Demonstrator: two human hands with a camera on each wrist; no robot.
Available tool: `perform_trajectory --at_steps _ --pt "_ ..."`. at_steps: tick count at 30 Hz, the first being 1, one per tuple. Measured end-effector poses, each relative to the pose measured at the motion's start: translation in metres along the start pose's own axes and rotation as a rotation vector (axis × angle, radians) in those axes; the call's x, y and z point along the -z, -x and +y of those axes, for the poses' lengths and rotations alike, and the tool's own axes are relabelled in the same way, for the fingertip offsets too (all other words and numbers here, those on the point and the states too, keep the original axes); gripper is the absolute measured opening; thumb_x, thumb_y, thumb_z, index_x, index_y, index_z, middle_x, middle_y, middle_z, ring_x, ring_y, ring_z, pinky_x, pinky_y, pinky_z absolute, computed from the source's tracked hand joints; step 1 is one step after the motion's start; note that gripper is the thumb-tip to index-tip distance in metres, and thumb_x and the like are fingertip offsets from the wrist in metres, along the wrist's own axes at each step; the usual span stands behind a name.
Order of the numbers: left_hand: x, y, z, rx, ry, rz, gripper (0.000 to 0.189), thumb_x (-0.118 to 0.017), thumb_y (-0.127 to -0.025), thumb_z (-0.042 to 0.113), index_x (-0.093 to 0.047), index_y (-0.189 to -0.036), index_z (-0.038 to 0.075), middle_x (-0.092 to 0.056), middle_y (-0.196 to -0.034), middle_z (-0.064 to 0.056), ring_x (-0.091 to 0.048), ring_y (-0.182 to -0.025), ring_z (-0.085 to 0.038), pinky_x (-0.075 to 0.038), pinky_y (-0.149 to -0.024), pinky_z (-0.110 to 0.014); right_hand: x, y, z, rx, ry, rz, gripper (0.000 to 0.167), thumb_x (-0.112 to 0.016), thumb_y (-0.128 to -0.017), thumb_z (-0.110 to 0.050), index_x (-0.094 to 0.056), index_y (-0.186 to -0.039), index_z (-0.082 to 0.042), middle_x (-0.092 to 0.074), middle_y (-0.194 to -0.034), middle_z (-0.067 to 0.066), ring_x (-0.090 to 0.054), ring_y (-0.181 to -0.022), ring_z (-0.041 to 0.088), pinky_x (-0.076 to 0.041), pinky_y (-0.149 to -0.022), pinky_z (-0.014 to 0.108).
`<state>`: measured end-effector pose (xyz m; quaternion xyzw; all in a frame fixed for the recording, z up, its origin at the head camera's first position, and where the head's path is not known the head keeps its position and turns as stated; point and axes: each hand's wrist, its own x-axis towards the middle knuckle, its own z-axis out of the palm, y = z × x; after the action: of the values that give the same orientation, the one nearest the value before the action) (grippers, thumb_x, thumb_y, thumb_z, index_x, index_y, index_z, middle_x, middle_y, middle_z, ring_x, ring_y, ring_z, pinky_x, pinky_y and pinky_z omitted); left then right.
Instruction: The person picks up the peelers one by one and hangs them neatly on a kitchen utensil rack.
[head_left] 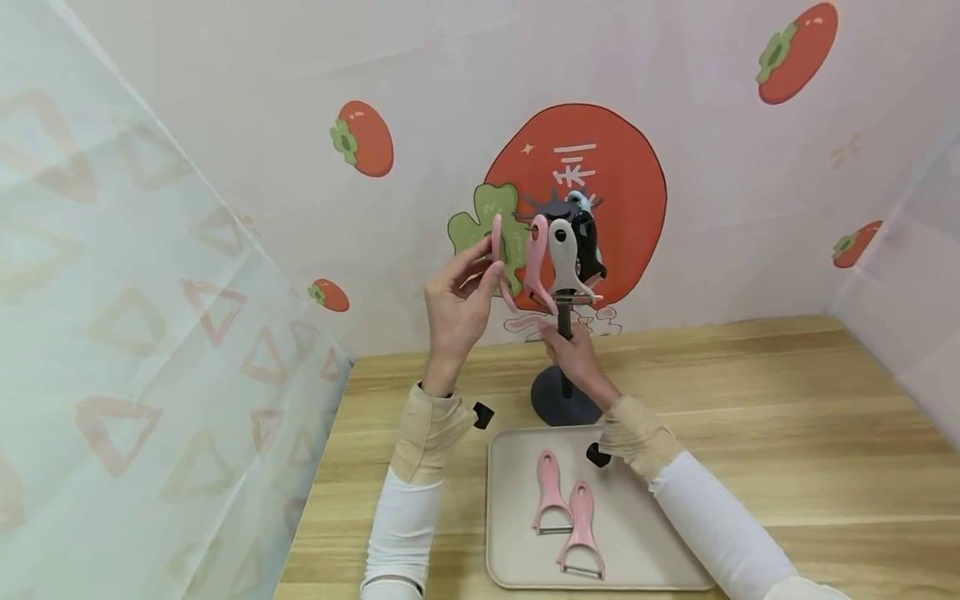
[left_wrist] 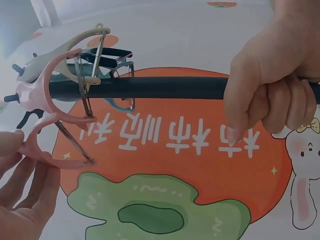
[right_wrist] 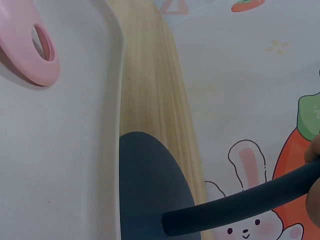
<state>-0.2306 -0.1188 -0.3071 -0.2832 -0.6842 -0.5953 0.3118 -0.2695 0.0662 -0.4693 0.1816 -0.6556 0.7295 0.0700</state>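
Note:
My left hand (head_left: 459, 310) pinches a pink peeler (head_left: 497, 237) between thumb and fingers, left of a dark hook stand (head_left: 557, 208). In the left wrist view, that peeler's blade (left_wrist: 74, 141) points toward the pole. My right hand (head_left: 576, 357) grips the stand's pole (left_wrist: 165, 87) below the hooks. On the stand hang another pink peeler (head_left: 535, 260), a pale grey peeler (head_left: 562, 254) and a black peeler (head_left: 588, 250). A light blue piece (head_left: 578, 199) shows behind them, mostly hidden. The right wrist view shows the round base (right_wrist: 150, 185) and the lower pole.
A beige tray (head_left: 652, 542) lies in front of the stand on the wooden table (head_left: 787, 433). Two pink peelers, one upper (head_left: 550, 479) and one lower (head_left: 582, 507), lie on it, close together. A printed cloth wall (head_left: 712, 167) stands behind the table.

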Motion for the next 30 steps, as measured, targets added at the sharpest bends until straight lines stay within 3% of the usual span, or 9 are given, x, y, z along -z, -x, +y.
perform_trajectory --at_steps 5,10,15,24,30 --pt "-0.004 -0.007 -0.001 -0.051 0.004 -0.018 0.035 -0.076 -0.098 0.003 -0.072 -0.133 -0.003 -0.075 -0.122 -0.023 -0.076 -0.107 -0.036 -0.062 -0.093 -0.043 0.001 0.001 -0.002 0.033 -0.018 0.009 0.052 -0.053 -0.111 -0.008 -0.045 -0.061 0.003 -0.036 -0.048 -0.01 -0.027 -0.04 0.009 -0.022 -0.044 0.027" --pt "-0.008 -0.013 -0.004 -0.085 0.03 -0.014 0.034 -0.075 -0.097 -0.002 -0.071 -0.13 -0.005 -0.075 -0.123 -0.026 -0.077 -0.107 -0.04 -0.062 -0.092 -0.045 0.0 0.001 -0.001 0.044 -0.025 -0.003 0.057 -0.053 -0.112 -0.015 -0.042 -0.06 0.003 -0.035 -0.048 -0.01 -0.026 -0.04 0.009 -0.021 -0.045 0.027" --pt "-0.01 -0.013 -0.006 -0.088 0.038 -0.007 0.032 -0.075 -0.097 -0.003 -0.071 -0.128 -0.007 -0.074 -0.124 -0.027 -0.076 -0.105 -0.042 -0.063 -0.089 -0.049 -0.001 0.0 0.003 0.046 -0.015 -0.006 0.061 -0.057 -0.112 -0.024 -0.043 -0.061 0.005 -0.035 -0.048 -0.008 -0.026 -0.04 0.01 -0.02 -0.045 0.027" --pt "-0.015 -0.016 -0.008 -0.099 0.027 0.001 0.03 -0.075 -0.098 0.0 -0.073 -0.127 -0.006 -0.075 -0.125 -0.025 -0.077 -0.105 -0.038 -0.063 -0.085 -0.055 -0.002 0.0 0.002 0.078 -0.021 -0.012 0.061 -0.057 -0.112 -0.022 -0.042 -0.061 0.007 -0.034 -0.048 -0.008 -0.026 -0.039 0.01 -0.02 -0.044 0.028" --pt "-0.018 -0.016 -0.009 -0.084 0.021 -0.003 0.03 -0.076 -0.098 0.002 -0.074 -0.127 -0.005 -0.077 -0.119 -0.024 -0.078 -0.103 -0.037 -0.064 -0.086 -0.048 -0.001 -0.001 0.004 0.081 -0.023 -0.007 0.061 -0.057 -0.112 -0.022 -0.043 -0.06 0.007 -0.034 -0.047 -0.008 -0.026 -0.039 0.009 -0.019 -0.044 0.028"
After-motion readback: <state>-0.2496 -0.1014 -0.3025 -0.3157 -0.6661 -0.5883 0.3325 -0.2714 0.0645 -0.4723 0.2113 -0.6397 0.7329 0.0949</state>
